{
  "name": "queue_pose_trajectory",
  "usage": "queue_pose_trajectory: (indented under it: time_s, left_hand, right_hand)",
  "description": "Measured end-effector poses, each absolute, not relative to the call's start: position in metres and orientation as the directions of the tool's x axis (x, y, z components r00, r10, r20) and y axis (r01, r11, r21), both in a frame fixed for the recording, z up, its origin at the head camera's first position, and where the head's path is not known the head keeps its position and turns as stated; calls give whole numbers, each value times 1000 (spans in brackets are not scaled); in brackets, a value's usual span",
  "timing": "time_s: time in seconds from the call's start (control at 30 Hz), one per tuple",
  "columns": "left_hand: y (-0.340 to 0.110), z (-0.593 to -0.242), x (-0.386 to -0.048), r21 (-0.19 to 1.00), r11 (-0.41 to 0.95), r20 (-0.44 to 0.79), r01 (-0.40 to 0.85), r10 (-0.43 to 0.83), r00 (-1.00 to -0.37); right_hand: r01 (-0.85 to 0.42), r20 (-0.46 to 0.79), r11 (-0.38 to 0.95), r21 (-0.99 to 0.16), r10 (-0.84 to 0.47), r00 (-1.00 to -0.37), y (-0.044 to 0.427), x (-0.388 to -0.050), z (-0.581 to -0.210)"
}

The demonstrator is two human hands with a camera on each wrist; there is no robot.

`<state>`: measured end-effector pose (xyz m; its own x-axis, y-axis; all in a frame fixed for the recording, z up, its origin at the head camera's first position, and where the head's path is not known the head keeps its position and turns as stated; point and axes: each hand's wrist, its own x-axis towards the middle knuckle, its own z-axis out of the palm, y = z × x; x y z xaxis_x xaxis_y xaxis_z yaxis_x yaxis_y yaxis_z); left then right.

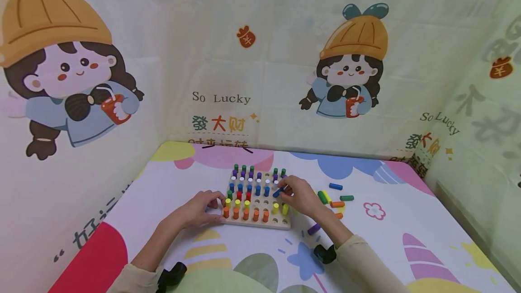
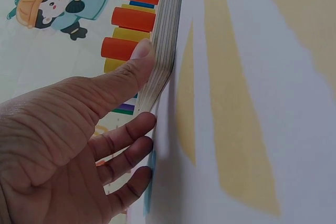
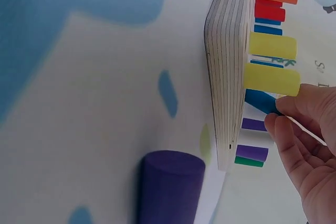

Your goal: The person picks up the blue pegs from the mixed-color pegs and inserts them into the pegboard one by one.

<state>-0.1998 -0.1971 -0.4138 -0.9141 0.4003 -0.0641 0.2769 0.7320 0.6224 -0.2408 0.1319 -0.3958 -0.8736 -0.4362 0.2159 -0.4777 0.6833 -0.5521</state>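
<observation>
A wooden pegboard (image 1: 256, 225) with rows of coloured pegs lies on the table between the hands. My right hand (image 1: 303, 196) pinches a blue peg (image 3: 261, 101) between thumb and fingertips. That peg leans at a slant over the board's right part, in line with the blue row; whether its lower end is in a hole is hidden. At the board's left front corner, my left hand (image 2: 79, 114) touches the edge with its thumb, beside an orange peg (image 2: 126, 48). Its other visible fingers lie loosely bent along the side.
Right of the board lie loose pegs: blue (image 1: 335, 186), green (image 1: 347, 198), yellow (image 1: 327, 196), orange (image 1: 338, 204) and others. A purple peg (image 3: 170, 187) lies near the board's right front corner. Printed cloth walls (image 1: 281, 80) enclose the patterned table.
</observation>
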Motion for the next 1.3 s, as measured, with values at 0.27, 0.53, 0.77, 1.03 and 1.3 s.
queue_pose_trajectory:
  time_s: [0.27,0.53,0.77,1.03,1.3]
  left_hand:
    - [-198,-414,-200,625,730,-65,278,403,-913]
    - [-199,-417,-200,617,726,-43,304,417,-908]
    - [-197,-416,-198,615,734,-47,289,400,-915]
    - [-195,-414,-196,614,739,-56,276,390,-919]
    - [-194,-413,-194,610,746,-62,266,380,-923]
  right_hand:
    - [-498,244,663,-559,-442,-863,130,-242,-396]
    - [-510,267,642,-572,-442,-856,131,-241,-397]
    - [-514,296,645,-565,-423,-856,134,-239,-399]
    - [-451,271,683,-575,-362,-892,146,-234,-398]
    - [-473,299,689,-549,-367,-881,162,-232,-400]
